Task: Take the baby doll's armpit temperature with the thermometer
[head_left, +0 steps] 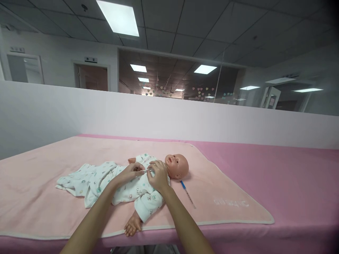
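A baby doll (177,165) lies on its back, its head to the right, dressed in a white printed baby gown (129,192). Over the chest, my left hand (131,173) pinches one end of a thin white tie string (146,170). Close beside it, near the doll's neck, my right hand (159,175) has its fingers closed on the same strip. The tie spans the small gap between my fingertips. Part of the chest and neckline is hidden behind my hands.
A glass thermometer (190,198) with a blue end lies right of the doll. Under both is a peach blanket (225,211) with a pale border, spread over a pink-covered table (299,187). A white partition (169,116) rises behind the table.
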Demonstrator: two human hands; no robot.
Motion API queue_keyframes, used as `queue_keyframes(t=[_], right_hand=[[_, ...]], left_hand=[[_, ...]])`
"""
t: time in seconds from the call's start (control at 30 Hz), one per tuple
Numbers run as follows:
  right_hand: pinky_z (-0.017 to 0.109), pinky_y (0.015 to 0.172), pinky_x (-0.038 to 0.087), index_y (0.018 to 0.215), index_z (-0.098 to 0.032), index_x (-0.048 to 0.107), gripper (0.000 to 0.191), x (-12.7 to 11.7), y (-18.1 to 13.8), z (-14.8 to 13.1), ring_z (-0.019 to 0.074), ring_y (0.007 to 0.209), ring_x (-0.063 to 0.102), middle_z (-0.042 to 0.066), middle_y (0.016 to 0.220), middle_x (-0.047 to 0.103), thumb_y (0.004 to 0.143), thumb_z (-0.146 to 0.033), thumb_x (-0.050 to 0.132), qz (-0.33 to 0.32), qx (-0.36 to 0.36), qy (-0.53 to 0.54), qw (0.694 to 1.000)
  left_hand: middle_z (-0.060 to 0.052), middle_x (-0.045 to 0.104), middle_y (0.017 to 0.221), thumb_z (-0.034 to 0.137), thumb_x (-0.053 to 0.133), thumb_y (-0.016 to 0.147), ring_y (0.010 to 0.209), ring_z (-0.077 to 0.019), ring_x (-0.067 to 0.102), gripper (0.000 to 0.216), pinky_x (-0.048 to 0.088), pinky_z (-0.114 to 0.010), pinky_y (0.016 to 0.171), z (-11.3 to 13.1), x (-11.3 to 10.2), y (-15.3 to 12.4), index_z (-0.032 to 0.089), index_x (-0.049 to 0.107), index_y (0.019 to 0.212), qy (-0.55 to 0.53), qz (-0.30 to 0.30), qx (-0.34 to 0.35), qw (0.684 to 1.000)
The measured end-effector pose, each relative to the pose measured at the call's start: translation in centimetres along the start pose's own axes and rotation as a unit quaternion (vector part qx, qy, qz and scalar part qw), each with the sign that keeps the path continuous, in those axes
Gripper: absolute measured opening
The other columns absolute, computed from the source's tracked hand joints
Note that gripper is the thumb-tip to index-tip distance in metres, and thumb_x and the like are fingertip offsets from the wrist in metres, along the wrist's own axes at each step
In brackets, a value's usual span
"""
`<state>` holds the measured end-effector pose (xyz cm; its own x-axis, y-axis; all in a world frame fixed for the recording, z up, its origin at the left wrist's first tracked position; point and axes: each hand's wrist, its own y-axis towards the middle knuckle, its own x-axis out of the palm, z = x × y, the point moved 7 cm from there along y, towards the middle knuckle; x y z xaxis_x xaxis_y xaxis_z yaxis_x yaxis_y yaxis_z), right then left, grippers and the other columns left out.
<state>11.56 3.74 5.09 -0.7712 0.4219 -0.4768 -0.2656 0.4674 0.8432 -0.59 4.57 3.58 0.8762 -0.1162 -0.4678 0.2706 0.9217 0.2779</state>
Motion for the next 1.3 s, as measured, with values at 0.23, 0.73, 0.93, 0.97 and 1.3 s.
queue_keyframes(t=[0.23, 0.73, 0.93, 0.97, 1.3], right_hand=[[0.029, 0.076, 0.034, 0.077, -0.02, 0.053, 0.013, 0.2, 0.1, -0.6, 0.0154, 0.084, 0.047, 0.0, 0.081, 0.057, 0.066, -0.015, 0.05, -0.023, -0.02, 0.003, 1.0], [0.028, 0.073, 0.033, 0.073, -0.02, 0.052, 0.002, 0.5, 0.1, 0.0, 0.0158, 0.078, 0.047, 0.001, 0.075, 0.057, 0.073, -0.021, 0.052, -0.022, 0.007, -0.003, 1.0], [0.027, 0.072, 0.033, 0.071, -0.02, 0.052, 0.001, 0.4, 0.1, -0.1, 0.0144, 0.077, 0.047, -0.001, 0.073, 0.056, 0.072, -0.019, 0.053, -0.01, 0.004, -0.009, 1.0], [0.027, 0.072, 0.033, 0.071, -0.02, 0.052, 0.002, 0.4, 0.0, -0.1, 0.0144, 0.077, 0.047, -0.001, 0.072, 0.057, 0.072, -0.019, 0.052, -0.009, 0.002, -0.008, 1.0], [0.029, 0.071, 0.032, 0.066, -0.019, 0.052, 0.007, 0.4, -0.1, -0.4, 0.0159, 0.075, 0.046, 0.001, 0.069, 0.055, 0.072, -0.016, 0.05, -0.004, -0.01, -0.004, 1.0]], left_hand=[[0.0, 0.05, 0.07, 0.042, 0.048, 0.075, 0.068, -0.0133, 0.047, 0.027, 0.037, -0.023, 0.06, 0.7, -0.2, -0.2, 0.016, 0.057, 0.08, 0.005, 0.024, 0.028, 0.999], [-0.001, 0.053, 0.07, 0.043, 0.049, 0.073, 0.066, -0.0136, 0.049, 0.028, 0.039, -0.024, 0.059, 1.3, -0.2, -0.3, 0.016, 0.059, 0.077, 0.022, 0.034, 0.024, 0.999], [0.001, 0.051, 0.065, 0.045, 0.051, 0.071, 0.061, -0.013, 0.049, 0.031, 0.039, -0.024, 0.057, 1.5, -0.2, -0.4, 0.016, 0.058, 0.079, 0.031, 0.039, 0.019, 0.999], [0.001, 0.051, 0.065, 0.044, 0.051, 0.071, 0.06, -0.0125, 0.048, 0.03, 0.038, -0.024, 0.057, 1.5, -0.1, -0.4, 0.016, 0.058, 0.078, 0.032, 0.041, 0.025, 0.998], [0.0, 0.054, 0.066, 0.039, 0.048, 0.073, 0.064, -0.0138, 0.048, 0.024, 0.038, -0.025, 0.059, 1.4, -0.2, -0.3, 0.016, 0.057, 0.074, 0.079, 0.088, 0.073, 0.99]])
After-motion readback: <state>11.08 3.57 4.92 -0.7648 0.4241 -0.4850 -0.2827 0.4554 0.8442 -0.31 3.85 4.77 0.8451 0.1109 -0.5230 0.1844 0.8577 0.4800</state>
